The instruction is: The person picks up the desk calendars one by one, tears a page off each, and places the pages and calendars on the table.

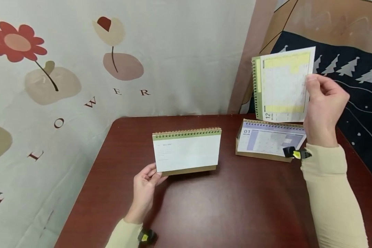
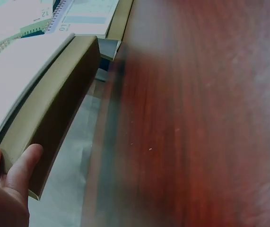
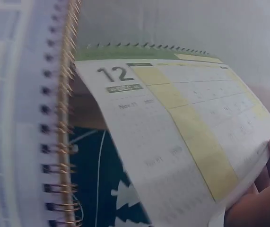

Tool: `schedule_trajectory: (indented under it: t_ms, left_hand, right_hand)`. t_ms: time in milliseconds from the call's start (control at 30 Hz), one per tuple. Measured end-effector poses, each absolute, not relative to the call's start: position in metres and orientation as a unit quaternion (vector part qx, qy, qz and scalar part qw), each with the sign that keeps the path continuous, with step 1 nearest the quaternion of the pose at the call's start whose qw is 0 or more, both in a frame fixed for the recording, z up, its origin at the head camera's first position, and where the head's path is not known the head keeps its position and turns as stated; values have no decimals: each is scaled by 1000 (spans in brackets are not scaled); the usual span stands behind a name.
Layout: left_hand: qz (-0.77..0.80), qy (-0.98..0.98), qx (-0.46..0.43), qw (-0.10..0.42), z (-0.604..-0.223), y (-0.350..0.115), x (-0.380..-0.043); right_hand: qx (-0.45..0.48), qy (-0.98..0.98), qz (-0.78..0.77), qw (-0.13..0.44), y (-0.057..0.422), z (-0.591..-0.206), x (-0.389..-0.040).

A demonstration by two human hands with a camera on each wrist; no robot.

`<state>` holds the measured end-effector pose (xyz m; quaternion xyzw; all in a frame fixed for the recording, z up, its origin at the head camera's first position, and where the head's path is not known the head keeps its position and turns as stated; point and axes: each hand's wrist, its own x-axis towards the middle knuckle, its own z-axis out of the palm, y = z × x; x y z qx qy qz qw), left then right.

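My left hand [image 1: 145, 187] grips the lower left corner of a spiral-bound desk calendar [image 1: 187, 153] with a green top band and a mostly blank white page. In the left wrist view, thumb and fingers pinch the end of its brown cardboard base [image 2: 54, 104]. My right hand [image 1: 325, 103] pinches the edge of green-banded calendar pages [image 1: 283, 84], turned sideways with their spiral to the left. A large 12 and yellow blocks are printed on these pages, clear in the right wrist view. Below them a purple desk calendar [image 1: 263, 141] marked 01 stands on the table.
The dark red wooden table [image 1: 223, 210] carries the purple calendar at its right rear. A pale curtain [image 1: 186, 62] with printed flowers hangs behind and to the left. Dark cloth [image 1: 359, 113] with white trees borders the right edge.
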<state>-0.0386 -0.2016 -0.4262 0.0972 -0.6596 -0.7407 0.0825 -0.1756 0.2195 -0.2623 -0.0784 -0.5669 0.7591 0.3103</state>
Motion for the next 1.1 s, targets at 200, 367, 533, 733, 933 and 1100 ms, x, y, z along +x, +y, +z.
schedule_trajectory:
  t_ms: [200,367,533,733,933,1100]
  left_hand:
    - [-747,-650,102,91,-424,-204,-47]
    - [-754,-642,108,92,-424,-207,-49]
    - [-757,-638,105,94,-422,-207,-50]
    - [-766,-627,105,98,-418,-209,-55]
    - [-768,-624,101,106,-417,-211,-62]
    - [-772,-618,107,103,-417,-212,-65]
  right_hand:
    - [-39,-572,746,339,209,-274,-151]
    - [3,-548,735,400,200,-269,-138]
    - [13,-545,700,461,190,-258,-128]
    - [23,-634,604,482,183,-264,-114]
    - [70,-691,563,448,181,-282,-99]
    - [112,-717,545,419,174,-294,-85]
